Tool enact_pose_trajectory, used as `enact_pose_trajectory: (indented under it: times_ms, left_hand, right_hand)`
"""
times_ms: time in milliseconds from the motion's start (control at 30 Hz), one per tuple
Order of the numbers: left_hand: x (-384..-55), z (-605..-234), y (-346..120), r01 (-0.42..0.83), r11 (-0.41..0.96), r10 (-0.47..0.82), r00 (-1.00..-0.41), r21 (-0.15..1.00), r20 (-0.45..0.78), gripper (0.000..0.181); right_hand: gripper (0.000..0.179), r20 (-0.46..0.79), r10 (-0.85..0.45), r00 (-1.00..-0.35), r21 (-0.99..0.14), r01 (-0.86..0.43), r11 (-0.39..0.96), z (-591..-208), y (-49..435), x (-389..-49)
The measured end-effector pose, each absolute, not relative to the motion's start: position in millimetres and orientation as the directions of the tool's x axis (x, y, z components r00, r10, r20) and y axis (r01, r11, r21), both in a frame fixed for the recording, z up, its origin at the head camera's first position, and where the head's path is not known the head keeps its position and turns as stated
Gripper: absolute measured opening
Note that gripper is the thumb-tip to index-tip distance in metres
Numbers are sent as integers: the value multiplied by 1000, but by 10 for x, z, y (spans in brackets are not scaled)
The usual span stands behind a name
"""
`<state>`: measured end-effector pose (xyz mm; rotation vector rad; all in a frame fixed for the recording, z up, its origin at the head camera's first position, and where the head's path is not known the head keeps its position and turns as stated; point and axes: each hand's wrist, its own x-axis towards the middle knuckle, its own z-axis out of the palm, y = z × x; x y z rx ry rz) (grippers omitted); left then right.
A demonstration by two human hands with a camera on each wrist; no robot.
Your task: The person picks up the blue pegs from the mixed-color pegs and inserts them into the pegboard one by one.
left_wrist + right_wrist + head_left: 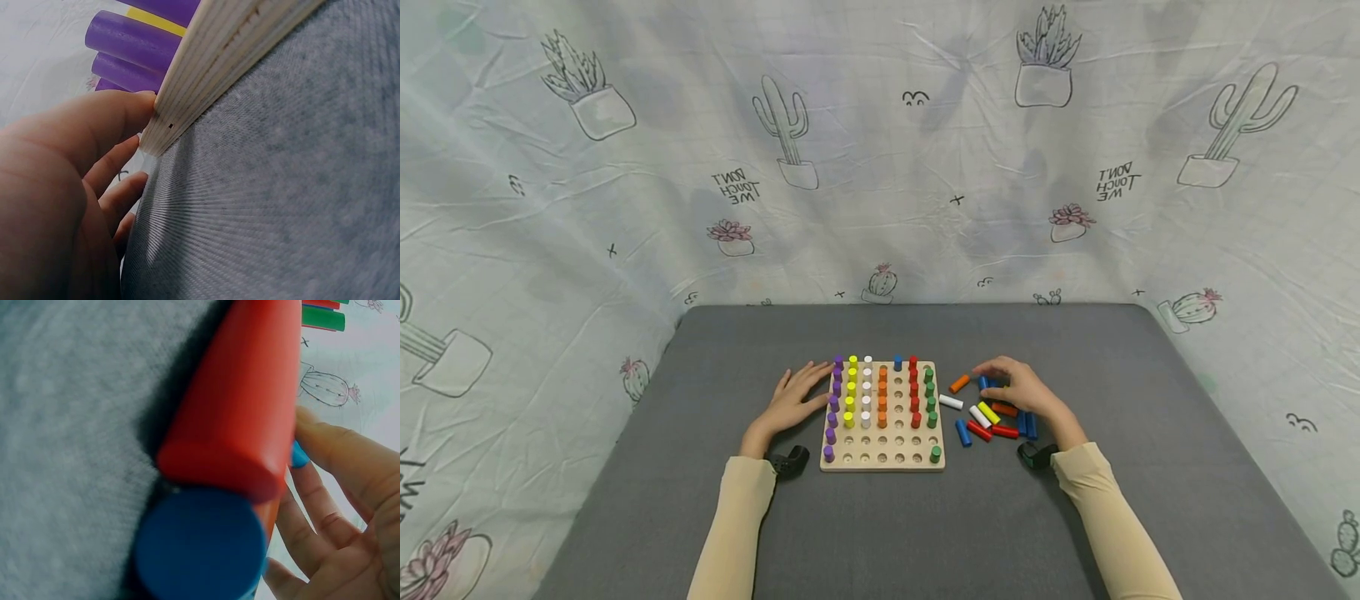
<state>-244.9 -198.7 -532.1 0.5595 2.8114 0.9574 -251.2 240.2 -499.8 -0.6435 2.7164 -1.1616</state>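
Likely the picking step: right hand [1021,387] fingers half-curled about a blue peg [983,383], firm hold can't be told, left hand [790,407] fingers loosely straight, touching the pegboard [865,467] just right of them; next move probably calls for a secure pinch, then a lift.

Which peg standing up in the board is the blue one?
The blue peg in the far row of the board, just left of a red peg. All others standing there are purple, yellow, white, orange, red or green.

Beige long sleeves [739,517]; black wrist-worn devices [788,463].
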Motion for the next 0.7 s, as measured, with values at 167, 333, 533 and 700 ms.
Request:
enact_pose_trajectory:
  times_ms: [167,333,533,700]
  left_hand:
    - [-2440,-5319,-1987,302,729,379,-925,614,6,61]
    - [-2435,-5312,-1990,306,725,381,-925,617,10,60]
    - [-2437,-5308,-1990,310,721,385,-923,620,13,60]
    - [-2445,-5313,-1989,314,722,387,-922,617,16,60]
  right_hand:
    - [34,65,-414,-908,-710,-333,621,-5009,2397,-2527]
    - [33,62,-399,-915,-719,-318,618,-5004,2380,-2539]
    - [33,56,-379,-924,-746,-291,599,-4996,2373,-2545]
    - [33,71,-367,-927,-756,-291,587,-4989,2363,-2550]
